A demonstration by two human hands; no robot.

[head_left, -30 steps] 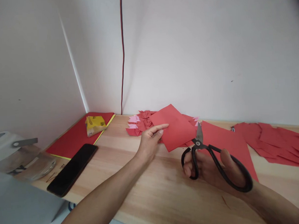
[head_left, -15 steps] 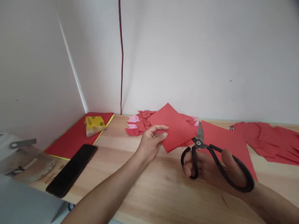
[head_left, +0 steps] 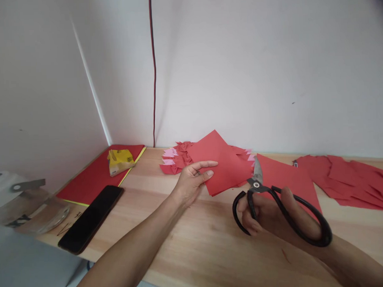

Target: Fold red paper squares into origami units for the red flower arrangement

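Note:
My left hand (head_left: pixel 196 179) pinches a folded piece of red paper (head_left: pixel 220 159) between thumb and fingers, held above the table with a corner pointing up. In my right hand (head_left: pixel 277 216) is a pair of black-handled scissors (head_left: pixel 256 184), with thumb and fingers through the loops. The blades point up, close to the right corner of the folded paper; whether they touch it I cannot tell. Behind the held paper lie crumpled red cut pieces (head_left: pixel 182 154) with pink tips. A flat red sheet (head_left: pixel 285 177) rests on the table behind the scissors.
Overlapping red paper pieces (head_left: pixel 361 180) lie at the right. To the left are a black phone (head_left: pixel 91 219), a yellow packet (head_left: pixel 120 160) on a red paper stack (head_left: pixel 85 175), and a clear plastic container (head_left: pixel 39 215). A dark cord (head_left: pixel 153 69) hangs down the wall.
The scissors have shifted slightly right, away from the paper's right corner. My left hand keeps its hold on the folded paper, which has barely moved.

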